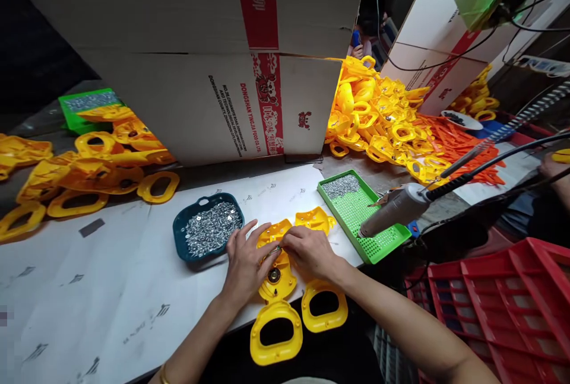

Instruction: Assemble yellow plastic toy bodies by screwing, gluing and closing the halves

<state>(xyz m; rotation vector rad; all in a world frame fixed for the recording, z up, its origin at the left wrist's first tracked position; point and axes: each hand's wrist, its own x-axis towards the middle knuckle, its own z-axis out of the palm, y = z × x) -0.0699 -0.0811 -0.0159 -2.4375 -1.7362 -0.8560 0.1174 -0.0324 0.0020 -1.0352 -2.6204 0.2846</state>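
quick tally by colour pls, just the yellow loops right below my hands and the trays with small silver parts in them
Yellow rounded plastic loops: 2
Green plastic trays: 2
Dark teal round-cornered plastic tray: 1
Total: 5

A yellow plastic shell (288, 283), hollow side up, lies at a white tabletop's (133, 265) edge, dark ring (274, 275) inside, loop handle (276, 355) nearest the viewer.
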